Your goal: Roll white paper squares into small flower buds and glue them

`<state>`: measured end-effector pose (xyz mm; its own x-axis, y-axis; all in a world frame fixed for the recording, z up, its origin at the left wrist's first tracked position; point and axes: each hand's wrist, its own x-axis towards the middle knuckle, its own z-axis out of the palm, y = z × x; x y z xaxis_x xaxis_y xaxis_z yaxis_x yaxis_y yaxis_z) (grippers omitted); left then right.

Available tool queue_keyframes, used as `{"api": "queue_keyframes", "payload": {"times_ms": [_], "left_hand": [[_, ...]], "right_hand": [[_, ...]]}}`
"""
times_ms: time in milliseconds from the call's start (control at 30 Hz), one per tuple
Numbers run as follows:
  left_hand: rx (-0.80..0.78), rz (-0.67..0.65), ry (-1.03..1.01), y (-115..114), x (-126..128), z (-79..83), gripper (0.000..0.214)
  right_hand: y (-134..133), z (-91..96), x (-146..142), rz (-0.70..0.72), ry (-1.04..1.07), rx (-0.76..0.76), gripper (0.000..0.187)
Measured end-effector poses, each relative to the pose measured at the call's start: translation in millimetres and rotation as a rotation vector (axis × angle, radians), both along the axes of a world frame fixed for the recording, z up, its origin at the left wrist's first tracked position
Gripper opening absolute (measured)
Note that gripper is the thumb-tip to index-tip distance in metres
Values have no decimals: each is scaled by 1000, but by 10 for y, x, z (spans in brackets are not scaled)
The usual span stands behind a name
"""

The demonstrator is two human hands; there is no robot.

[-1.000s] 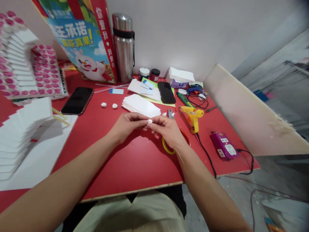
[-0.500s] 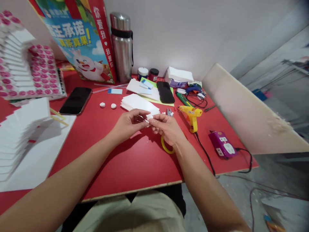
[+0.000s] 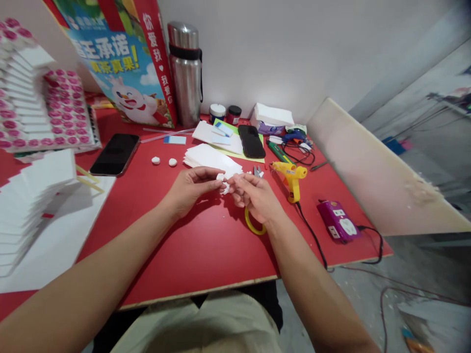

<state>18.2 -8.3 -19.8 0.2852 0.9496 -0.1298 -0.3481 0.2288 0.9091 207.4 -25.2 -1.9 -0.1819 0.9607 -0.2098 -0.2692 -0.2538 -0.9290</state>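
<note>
My left hand (image 3: 191, 189) and my right hand (image 3: 253, 195) meet over the middle of the red table (image 3: 198, 245). Both pinch one small white piece (image 3: 222, 182) between thumb and fingertips. Just behind them lies a stack of white paper sheets (image 3: 211, 159). Two small white lumps (image 3: 164, 161) rest on the table to the left of that stack. A yellow tape ring (image 3: 253, 225) shows partly under my right wrist. Small snips (image 3: 259, 171) lie right of my hands.
A yellow glue gun (image 3: 292, 176) with a black cord and a purple power strip (image 3: 336, 223) sit at right. Two black phones (image 3: 116, 154) (image 3: 250, 141), a steel flask (image 3: 186, 73), a printed bag (image 3: 121, 63), white card stacks (image 3: 37, 206) and pink-dotted pieces (image 3: 55, 113) lie around.
My hands have drifted slightly away from me and to the left, and the fingers have shifted on the small white piece. Nothing else on the table has moved.
</note>
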Motion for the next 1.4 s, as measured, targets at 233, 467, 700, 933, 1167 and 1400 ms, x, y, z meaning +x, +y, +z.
{"api": "queue_keyframes", "payload": {"times_ms": [233, 467, 700, 933, 1167, 1400], "left_hand": [[-39, -52, -24, -17, -6, 56, 33], [-34, -98, -33, -29, -11, 55, 31], [-64, -123, -77, -11, 3, -8, 31], [-90, -95, -128, 18, 15, -27, 31], [-100, -64, -118, -3, 28, -35, 30], [-99, -73, -55, 3, 22, -17, 33]], "right_hand": [[-5, -26, -38, 26, -6, -33, 44], [-15, -36, -39, -26, -32, 74, 35], [-62, -25, -17, -61, -264, 371, 25], [-106, -40, -43, -86, -589, 698, 28], [-106, -119, -44, -72, -667, 868, 34], [-137, -132, -28, -46, -793, 1011, 39]]}}
